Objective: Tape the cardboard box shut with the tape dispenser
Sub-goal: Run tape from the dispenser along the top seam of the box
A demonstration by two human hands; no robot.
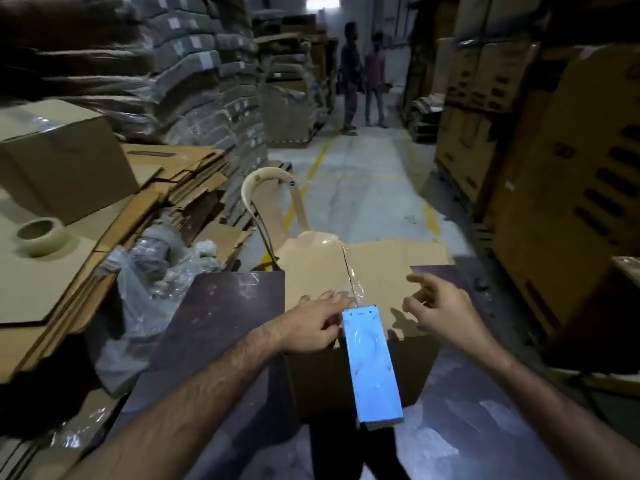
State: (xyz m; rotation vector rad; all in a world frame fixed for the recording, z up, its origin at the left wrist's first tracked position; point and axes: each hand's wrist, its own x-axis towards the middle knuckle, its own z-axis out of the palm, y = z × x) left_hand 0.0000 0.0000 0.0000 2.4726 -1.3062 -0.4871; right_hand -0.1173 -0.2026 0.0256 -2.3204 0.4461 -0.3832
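On the cardboard box (367, 271), your left hand (311, 323) presses flat beside the taped seam; your right hand (440, 306) hovers, grip spread, holding nothing.

Brown cardboard box (374, 271) shut, clear tape on seam; blue dispenser (372, 365) at near edge.

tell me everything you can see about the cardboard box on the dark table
The cardboard box is plain brown and stands upright on the dark table, its far end overhanging the table's edge. Its top flaps are folded shut, and clear shiny tape runs along the centre seam. A light blue tape dispenser hangs over the near edge and front face. The left hand lies flat on top beside the seam; the right hand is above the top, fingers spread.
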